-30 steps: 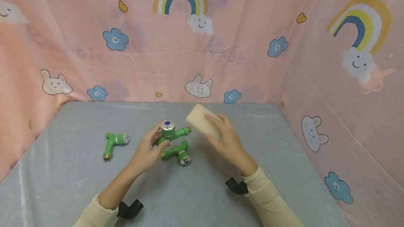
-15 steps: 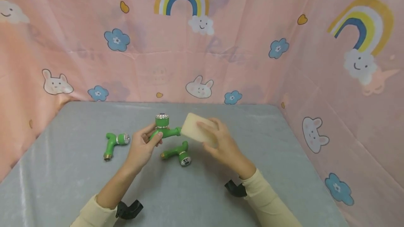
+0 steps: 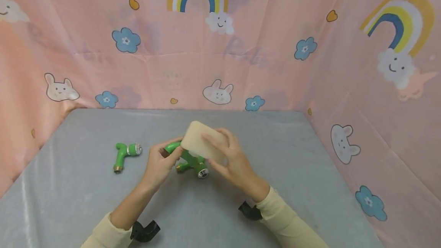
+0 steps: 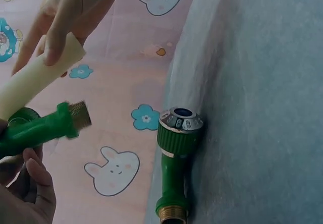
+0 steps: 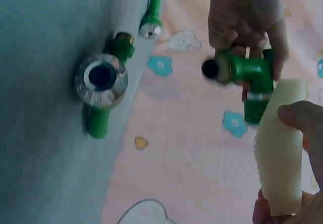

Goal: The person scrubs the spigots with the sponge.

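Note:
My left hand grips a green faucet above the table, fingers and thumb around its body. A cream sponge is pinched between the thumb and fingers of my right hand. The sponge overlaps the faucet in the head view and hides its knob. In the right wrist view the sponge lies right at the knob end of the held faucet. Its brass threaded end points away from the palm in the left wrist view. Beneath the hands, a second green faucet lies on the table.
A third green faucet with a silver knob lies on the grey table, left of the hands. Black curved pieces sit by both wrists. A pink printed curtain stands behind and beside the table.
My left hand has turned the faucet, so its knob no longer points up but is behind the sponge. My right hand has moved left and brought the sponge over the faucet.

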Demonstrator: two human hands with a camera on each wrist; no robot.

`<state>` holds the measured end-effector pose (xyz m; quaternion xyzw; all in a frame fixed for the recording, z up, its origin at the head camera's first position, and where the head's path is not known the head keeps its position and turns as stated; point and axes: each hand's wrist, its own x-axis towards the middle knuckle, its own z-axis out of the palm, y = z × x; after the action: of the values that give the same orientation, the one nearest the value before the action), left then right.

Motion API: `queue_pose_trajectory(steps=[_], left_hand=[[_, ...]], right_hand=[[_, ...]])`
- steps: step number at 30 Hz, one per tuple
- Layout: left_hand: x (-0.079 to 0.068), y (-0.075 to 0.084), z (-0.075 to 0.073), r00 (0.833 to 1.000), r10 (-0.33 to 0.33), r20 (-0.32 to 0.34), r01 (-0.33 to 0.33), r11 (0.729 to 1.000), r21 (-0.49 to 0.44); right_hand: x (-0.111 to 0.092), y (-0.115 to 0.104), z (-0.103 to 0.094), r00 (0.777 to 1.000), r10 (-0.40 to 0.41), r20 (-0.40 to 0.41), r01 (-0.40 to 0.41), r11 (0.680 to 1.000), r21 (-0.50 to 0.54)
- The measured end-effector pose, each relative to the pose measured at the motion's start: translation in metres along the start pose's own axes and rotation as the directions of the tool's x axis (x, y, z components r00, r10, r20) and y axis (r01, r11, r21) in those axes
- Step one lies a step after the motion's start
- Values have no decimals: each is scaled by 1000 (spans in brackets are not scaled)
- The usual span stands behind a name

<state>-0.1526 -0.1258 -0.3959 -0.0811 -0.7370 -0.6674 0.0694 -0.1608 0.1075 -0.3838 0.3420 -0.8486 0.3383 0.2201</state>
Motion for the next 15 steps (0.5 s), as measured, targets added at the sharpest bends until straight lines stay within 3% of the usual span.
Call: queue_pose_trajectory(steps=[5, 9, 15], left_hand=[[1, 0, 1, 999, -33, -12, 34, 996, 86], [0, 0, 2, 998, -41, 57, 35, 994, 101], [-3, -1, 3, 975, 36, 218, -69, 986, 149]], right_hand=[[2, 8, -4, 992, 109, -70, -111, 994, -20], [4, 8, -8, 984, 149, -95, -145, 988, 45], [2, 0, -6, 997, 71, 32, -75, 989, 126]])
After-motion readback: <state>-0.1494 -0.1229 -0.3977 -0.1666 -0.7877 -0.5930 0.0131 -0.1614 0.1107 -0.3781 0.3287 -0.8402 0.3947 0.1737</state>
